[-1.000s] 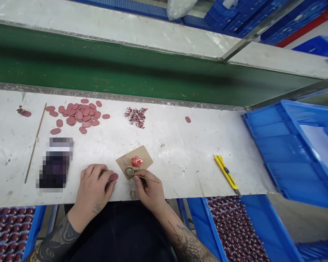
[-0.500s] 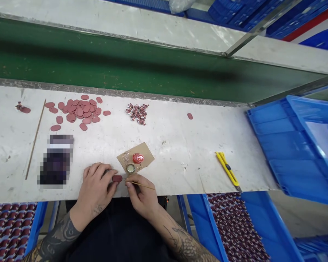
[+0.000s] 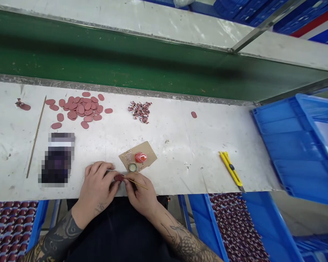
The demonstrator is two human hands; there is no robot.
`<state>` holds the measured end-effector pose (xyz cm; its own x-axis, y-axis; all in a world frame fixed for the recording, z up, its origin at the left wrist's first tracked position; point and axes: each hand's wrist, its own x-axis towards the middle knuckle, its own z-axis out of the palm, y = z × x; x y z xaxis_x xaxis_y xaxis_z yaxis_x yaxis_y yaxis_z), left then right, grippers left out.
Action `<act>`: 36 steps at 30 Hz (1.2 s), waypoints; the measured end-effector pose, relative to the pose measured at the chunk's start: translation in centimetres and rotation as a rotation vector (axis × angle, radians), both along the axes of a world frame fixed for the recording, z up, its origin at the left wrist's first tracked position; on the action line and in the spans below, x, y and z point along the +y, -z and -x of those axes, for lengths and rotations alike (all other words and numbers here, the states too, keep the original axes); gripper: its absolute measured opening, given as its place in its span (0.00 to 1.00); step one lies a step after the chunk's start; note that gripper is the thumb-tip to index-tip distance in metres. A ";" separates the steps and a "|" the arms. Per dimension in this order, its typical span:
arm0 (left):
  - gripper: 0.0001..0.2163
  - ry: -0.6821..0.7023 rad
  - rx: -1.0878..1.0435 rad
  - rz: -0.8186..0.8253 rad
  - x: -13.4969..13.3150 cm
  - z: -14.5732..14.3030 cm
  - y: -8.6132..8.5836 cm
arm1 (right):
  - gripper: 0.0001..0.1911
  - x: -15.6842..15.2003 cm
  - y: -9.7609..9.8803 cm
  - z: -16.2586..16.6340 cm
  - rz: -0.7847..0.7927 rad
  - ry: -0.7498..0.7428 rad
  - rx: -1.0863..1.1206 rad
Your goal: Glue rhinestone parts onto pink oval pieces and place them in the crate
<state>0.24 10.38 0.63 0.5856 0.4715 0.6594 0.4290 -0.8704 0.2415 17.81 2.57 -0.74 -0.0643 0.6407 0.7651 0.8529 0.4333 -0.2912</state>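
Note:
My left hand rests on the white bench near its front edge, thumb and fingers pinching a small dark-red oval piece. My right hand is closed on a thin wooden stick whose tip touches that oval piece. Just beyond my hands lies a brown card carrying a glossy red blob, a small metal cap and tiny sparkling beads.
A pile of dark-red ovals and a heap of small shiny pieces lie farther back. A long stick, a blurred dark object, a yellow cutter, blue crates and a green conveyor belt surround the bench.
My right hand has drawn the stick back from the metal cap on the card to the oval piece. My left hand has shifted slightly right with the oval.

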 end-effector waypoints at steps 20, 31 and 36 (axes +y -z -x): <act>0.05 0.008 -0.013 -0.005 0.0 0.1 0.1 | 0.07 -0.8 -0.8 -2.3 -0.098 0.179 0.126; 0.06 0.004 -0.015 -0.017 0.1 0.0 0.3 | 0.05 -0.8 -0.5 -2.4 -0.086 0.184 0.106; 0.06 0.009 -0.010 -0.010 0.0 0.0 0.2 | 0.09 -1.4 -0.5 -1.2 -0.075 0.050 0.101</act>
